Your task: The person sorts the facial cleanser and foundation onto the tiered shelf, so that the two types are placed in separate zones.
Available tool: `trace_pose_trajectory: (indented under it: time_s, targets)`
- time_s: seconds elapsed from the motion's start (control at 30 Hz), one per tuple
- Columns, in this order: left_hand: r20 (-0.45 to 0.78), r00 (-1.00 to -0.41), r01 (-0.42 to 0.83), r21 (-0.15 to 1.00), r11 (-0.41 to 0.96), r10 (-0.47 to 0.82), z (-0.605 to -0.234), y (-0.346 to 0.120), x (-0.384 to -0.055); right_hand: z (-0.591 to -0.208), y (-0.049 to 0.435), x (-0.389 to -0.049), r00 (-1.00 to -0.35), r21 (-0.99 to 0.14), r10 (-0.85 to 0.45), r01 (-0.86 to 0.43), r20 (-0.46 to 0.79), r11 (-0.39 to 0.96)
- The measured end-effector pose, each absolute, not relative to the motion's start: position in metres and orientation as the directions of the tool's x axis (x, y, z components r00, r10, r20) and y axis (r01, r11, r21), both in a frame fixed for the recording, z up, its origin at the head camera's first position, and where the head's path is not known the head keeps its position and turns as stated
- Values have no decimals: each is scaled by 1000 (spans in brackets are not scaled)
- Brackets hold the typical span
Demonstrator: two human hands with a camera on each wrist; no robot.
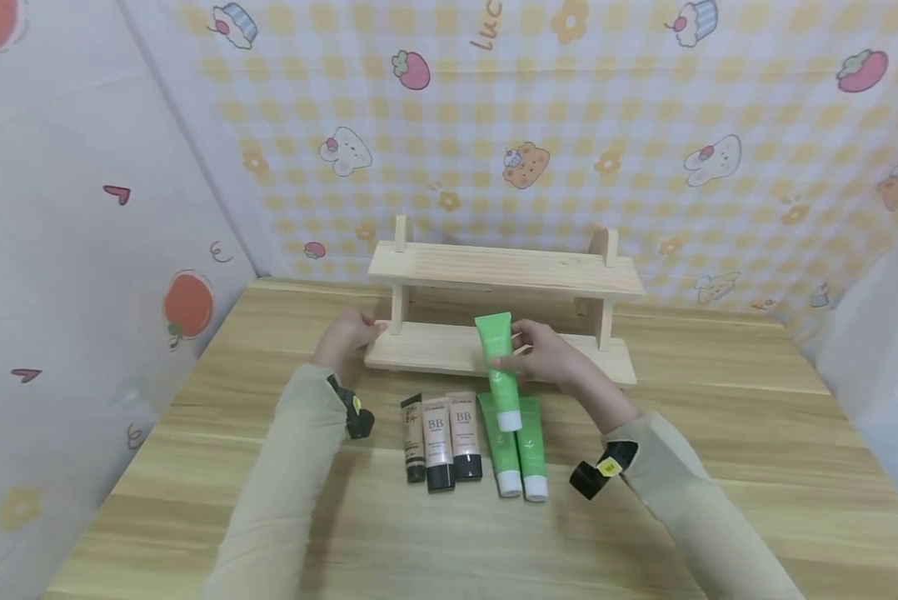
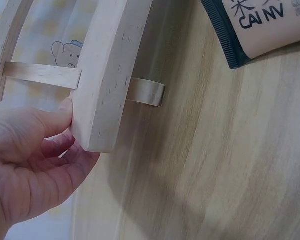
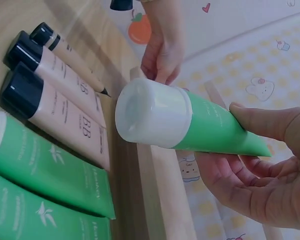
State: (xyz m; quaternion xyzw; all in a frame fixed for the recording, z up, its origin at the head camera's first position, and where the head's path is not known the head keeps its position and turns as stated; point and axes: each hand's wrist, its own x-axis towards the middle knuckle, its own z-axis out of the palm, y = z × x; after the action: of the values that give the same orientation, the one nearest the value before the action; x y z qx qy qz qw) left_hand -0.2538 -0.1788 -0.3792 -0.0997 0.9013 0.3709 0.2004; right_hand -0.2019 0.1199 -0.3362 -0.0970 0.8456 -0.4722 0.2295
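Observation:
My right hand (image 1: 542,354) holds a green tube with a white cap (image 1: 500,367) between thumb and fingers, cap end down, in front of the lower board of a wooden two-tier shelf (image 1: 449,346). The right wrist view shows this tube close up, its white cap (image 3: 152,114) toward the camera. My left hand (image 1: 346,336) pinches the left end of the shelf's lower board, with the thumb on top and fingers beneath, as the left wrist view shows (image 2: 45,160). Both shelf tiers are bare apart from the hands.
On the table (image 1: 329,533) before the shelf lie two more green tubes (image 1: 533,446), two pink BB tubes with black caps (image 1: 437,437) and a slim tan tube (image 1: 413,437). A checked cloth (image 1: 449,117) hangs behind the shelf, with a white cloth (image 1: 82,250) on the left.

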Motion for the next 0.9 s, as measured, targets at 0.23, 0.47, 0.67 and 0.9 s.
trace_pose_trajectory:
  time_s: [0.23, 0.47, 0.67, 0.9]
  targets:
    - [-455, -888, -359, 612, 705, -58, -379, -177, -255, -330, 111, -210, -881, -870, -396, 32, -257, 493]
    - [-464, -884, -369, 605, 706, -64, -379, -177, -255, -320, 102, -216, -885, -884, -406, 14, -229, 468]
    - [-458, -887, -362, 608, 707, -61, -378, -176, -252, -310, 95, -223, -889, -890, -405, 6, -213, 456]
    - [-455, -889, -355, 618, 701, -49, -380, -177, -253, -303, 85, -235, -912, -910, -365, 19, -186, 414]
